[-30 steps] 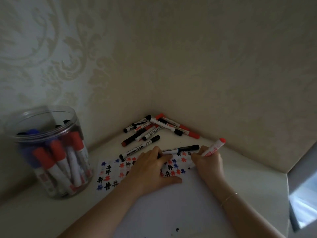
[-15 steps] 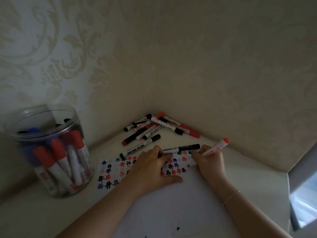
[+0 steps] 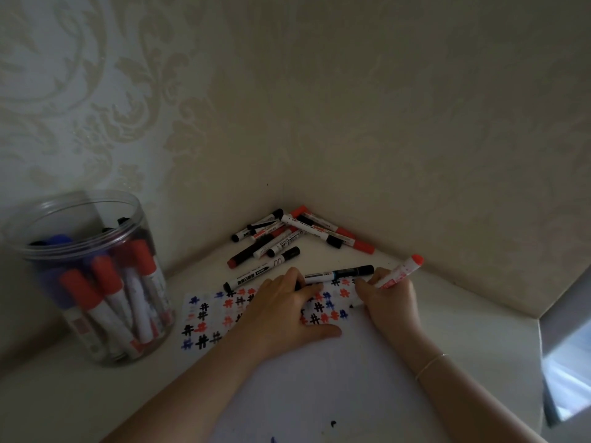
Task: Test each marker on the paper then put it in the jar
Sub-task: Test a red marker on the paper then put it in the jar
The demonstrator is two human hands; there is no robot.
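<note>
The right hand (image 3: 391, 294) grips a red-capped marker (image 3: 399, 272), writing end down on the paper (image 3: 319, 372), capped end tilted up toward the tabletop's back corner. The left hand (image 3: 281, 310) lies flat on the paper, fingers straight, pinning it; its fingertips touch a black marker (image 3: 339, 272) lying crosswise just beyond. The jar (image 3: 92, 276) stands well apart near the tabletop's left edge, on the far side of the left hand, so I judge the right hand must carry its marker across the left arm. The untested pile (image 3: 297, 233) sits in the back corner.
</note>
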